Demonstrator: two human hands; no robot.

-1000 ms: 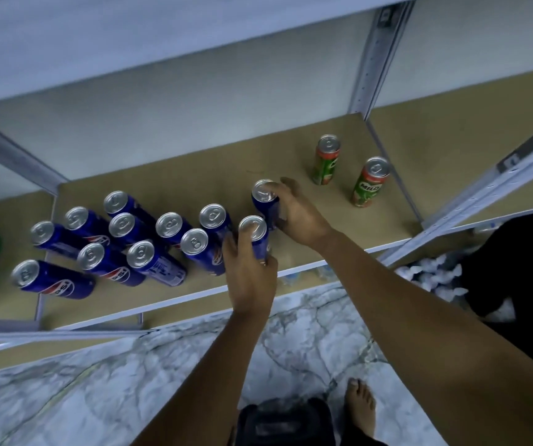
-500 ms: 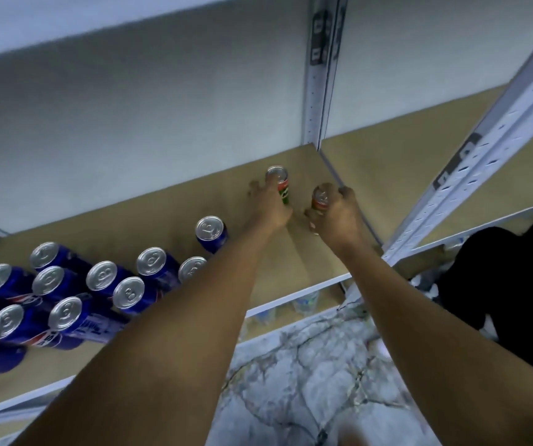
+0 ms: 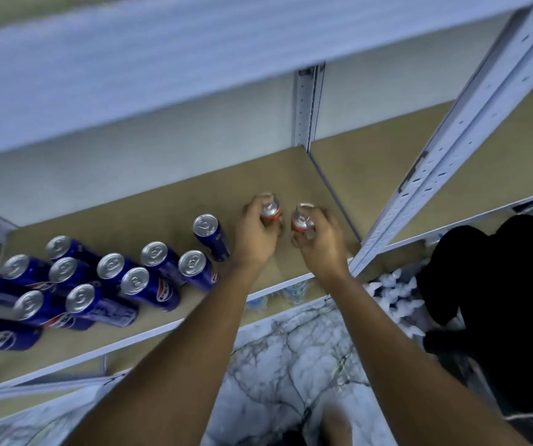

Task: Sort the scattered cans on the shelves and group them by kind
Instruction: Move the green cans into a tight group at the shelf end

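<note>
Two red-topped green cans are at the right end of the brown shelf board. My left hand grips the left one and my right hand grips the right one; only their silver lids and red rims show past my fingers. Whether the cans rest on the board or are lifted I cannot tell. Several blue cans stand grouped on the left part of the same shelf, the nearest one just left of my left hand.
A white metal upright rises right of my right hand, a back post behind the cans. An upper shelf hangs overhead. Bottles show on a lower shelf, white ones beside a dark shape. Marble floor lies below.
A second ago both hands held blue cans in the group. They then moved right to the two red-topped cans, which now sit closer together and nearer the shelf's front.
</note>
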